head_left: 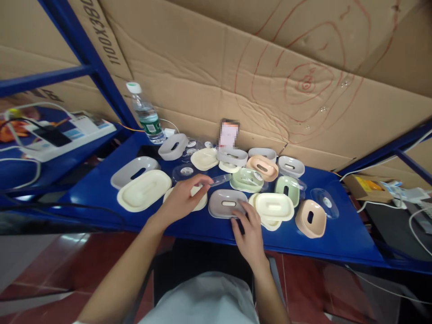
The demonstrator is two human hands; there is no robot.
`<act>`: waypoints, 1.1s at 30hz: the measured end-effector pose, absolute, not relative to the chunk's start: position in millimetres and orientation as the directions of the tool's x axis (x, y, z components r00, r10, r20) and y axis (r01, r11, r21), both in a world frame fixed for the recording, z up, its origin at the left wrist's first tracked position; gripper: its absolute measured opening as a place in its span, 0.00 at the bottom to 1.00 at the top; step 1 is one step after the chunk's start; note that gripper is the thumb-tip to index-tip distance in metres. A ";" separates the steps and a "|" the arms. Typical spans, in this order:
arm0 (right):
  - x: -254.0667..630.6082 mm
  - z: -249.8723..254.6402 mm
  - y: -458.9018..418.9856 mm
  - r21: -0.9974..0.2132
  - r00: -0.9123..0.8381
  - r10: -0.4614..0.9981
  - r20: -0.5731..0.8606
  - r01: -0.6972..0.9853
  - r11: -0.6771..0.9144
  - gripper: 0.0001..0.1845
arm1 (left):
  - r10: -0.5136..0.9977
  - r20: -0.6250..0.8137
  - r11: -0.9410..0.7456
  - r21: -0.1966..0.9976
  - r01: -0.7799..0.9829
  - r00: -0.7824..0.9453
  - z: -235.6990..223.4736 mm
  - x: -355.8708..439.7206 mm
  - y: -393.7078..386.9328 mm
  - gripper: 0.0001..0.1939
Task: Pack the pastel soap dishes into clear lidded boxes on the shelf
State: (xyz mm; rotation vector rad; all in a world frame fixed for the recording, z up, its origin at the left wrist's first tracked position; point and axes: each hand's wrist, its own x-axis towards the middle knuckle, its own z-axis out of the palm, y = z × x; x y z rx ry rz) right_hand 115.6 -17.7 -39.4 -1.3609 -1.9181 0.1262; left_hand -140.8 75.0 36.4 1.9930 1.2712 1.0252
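Observation:
My left hand (185,196) pinches a clear plastic lid (221,180) by its edge, tilted so that it shows almost edge-on. Below it to the right sits a grey oval container (216,203) with a slot in its bottom. My right hand (248,225) grips this container's right rim, thumb at the near side and fingers over the edge. Partly hidden behind my left hand is a cream oval piece (201,203). Just right of my right hand, a cream oval lid (274,207) lies on another cream piece. A light green container (241,181) stands behind the grey one.
Around them on the blue table (97,198) are a peach container (311,219), a cream lid (145,190), a grey container (173,147) and several clear lids. A water bottle (146,114) and a phone (228,134) stand along the cardboard wall (189,67). A power strip (67,139) lies left.

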 end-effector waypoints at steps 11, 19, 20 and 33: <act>119.9 -27.3 -45.9 -0.409 -0.210 0.724 0.657 0.707 0.577 0.51 | 0.993 -0.118 0.107 0.849 -0.517 0.012 4.6 -134.3 -30.6 0.17; 132.9 -16.9 -45.1 -0.445 -0.244 0.820 0.517 0.742 0.501 0.35 | 0.994 0.028 -0.044 0.989 -0.144 -0.107 -5.6 -100.5 -23.3 0.34; 135.6 -18.0 -44.0 -0.449 -0.220 0.836 0.504 0.760 0.470 0.33 | 0.970 0.167 -0.163 0.986 0.041 -0.177 -9.7 -101.5 -21.7 0.34; 141.8 -18.3 -22.9 -0.522 -0.161 0.900 0.405 0.768 0.372 0.26 | 0.794 0.601 -0.277 0.495 0.823 -0.095 -24.3 -138.8 -14.4 0.16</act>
